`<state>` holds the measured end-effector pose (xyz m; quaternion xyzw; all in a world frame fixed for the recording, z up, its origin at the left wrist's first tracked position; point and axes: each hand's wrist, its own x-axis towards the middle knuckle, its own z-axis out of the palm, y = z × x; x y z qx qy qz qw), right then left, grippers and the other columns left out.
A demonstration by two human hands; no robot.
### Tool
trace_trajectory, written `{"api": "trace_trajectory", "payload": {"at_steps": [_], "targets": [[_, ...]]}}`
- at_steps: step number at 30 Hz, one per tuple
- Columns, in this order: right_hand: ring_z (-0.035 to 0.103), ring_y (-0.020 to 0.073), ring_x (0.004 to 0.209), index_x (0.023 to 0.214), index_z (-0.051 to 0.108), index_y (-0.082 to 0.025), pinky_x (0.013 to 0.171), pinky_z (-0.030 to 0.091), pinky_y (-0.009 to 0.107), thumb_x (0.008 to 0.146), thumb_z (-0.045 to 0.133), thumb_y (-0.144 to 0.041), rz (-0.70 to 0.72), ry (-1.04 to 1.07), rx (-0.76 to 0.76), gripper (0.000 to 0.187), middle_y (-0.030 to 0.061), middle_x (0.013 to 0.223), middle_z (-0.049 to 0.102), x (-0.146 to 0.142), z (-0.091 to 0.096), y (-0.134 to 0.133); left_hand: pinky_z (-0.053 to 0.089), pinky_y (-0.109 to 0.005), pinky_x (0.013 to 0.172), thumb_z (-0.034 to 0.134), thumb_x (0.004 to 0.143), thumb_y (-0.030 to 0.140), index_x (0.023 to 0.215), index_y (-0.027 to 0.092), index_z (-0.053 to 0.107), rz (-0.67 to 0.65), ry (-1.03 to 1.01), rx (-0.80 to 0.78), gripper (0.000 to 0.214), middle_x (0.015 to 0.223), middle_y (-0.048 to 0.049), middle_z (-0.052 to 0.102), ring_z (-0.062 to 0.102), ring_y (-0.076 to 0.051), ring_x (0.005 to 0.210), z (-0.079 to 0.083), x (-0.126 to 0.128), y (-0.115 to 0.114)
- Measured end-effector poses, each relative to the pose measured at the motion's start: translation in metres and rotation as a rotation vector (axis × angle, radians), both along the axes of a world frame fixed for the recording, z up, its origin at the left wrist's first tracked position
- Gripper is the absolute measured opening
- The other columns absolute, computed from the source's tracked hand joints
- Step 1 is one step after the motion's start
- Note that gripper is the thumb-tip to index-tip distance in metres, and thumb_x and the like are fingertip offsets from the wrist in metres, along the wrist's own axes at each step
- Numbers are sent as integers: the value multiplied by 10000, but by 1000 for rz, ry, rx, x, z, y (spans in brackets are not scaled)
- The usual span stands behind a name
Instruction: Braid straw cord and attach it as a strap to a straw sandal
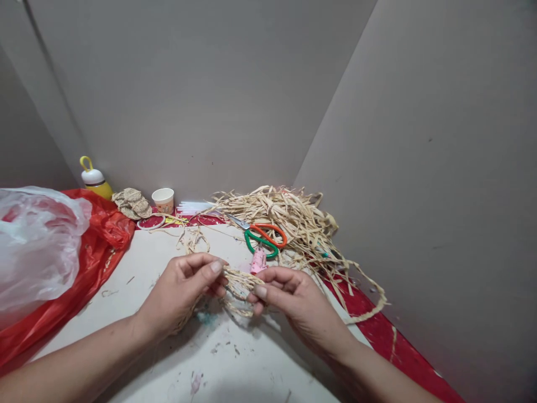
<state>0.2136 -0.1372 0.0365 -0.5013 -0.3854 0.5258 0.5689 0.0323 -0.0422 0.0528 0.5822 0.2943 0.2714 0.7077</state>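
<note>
My left hand (184,288) and my right hand (289,296) are both closed in a pinch on a small woven piece of pale straw strips (237,282), held just above the white board (235,364). Loose ends of the straw hang down under my left hand. A pair of scissors with one orange and one green handle (262,236) lies just beyond my hands, with a small pink object (258,261) next to it. A big heap of loose straw strips (289,218) lies behind and to the right of the scissors.
A red plastic bag (90,252) and a clear plastic bag (36,240) lie at the left. At the back stand a yellow bottle (95,180), a woven straw piece (131,202) and a paper cup (163,200). Grey walls (419,168) close in behind and to the right.
</note>
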Motion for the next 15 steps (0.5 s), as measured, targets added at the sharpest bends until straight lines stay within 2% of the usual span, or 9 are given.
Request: {"api": "trace_trajectory", "payload": {"at_steps": [6, 15], "targets": [[615, 114, 522, 733, 653, -138, 563, 480, 234, 639, 806, -314, -25, 149, -20, 252, 49, 665, 713, -5, -4, 0, 417, -226, 641, 702, 765, 262, 862, 123, 654, -91, -97, -29, 177, 744, -42, 656, 540, -105, 654, -18, 3, -4], [611, 105, 518, 730, 662, -122, 572, 467, 228, 666, 785, -299, 59, 193, -56, 224, 55, 656, 708, -8, -7, 2, 447, -243, 669, 703, 770, 236, 863, 112, 667, -131, -172, -45, 159, 755, -57, 665, 579, -123, 676, -18, 5, -5]]}}
